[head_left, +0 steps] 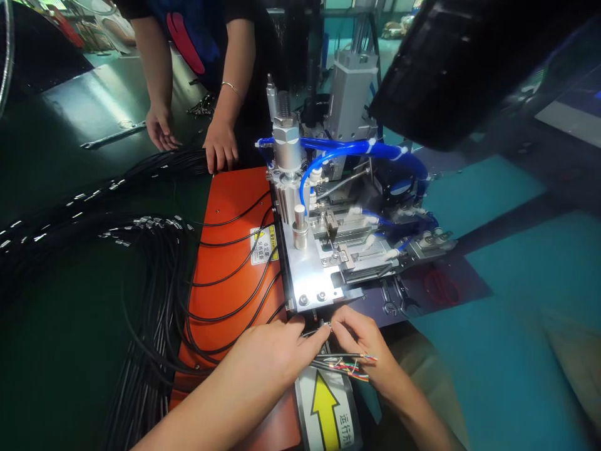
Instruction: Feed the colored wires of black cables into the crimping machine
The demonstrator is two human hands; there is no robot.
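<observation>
My left hand (277, 351) and my right hand (364, 344) meet at the front edge of a small metal machine (323, 250) with blue air hoses. Both hands pinch the end of a black cable (328, 358) whose thin coloured wires fan out between my fingers. The tip of one wire is held between the fingertips of both hands, just below the machine's metal base plate. A yellow arrow label (325, 407) lies under my hands.
An orange plate (230, 250) carries several black cables that loop left into a large bundle (141, 250) on the dark green table. Another person's two hands (220, 147) rest on cables at the far side. A dark screen (451, 62) hangs top right. Teal surface (516, 313) lies right.
</observation>
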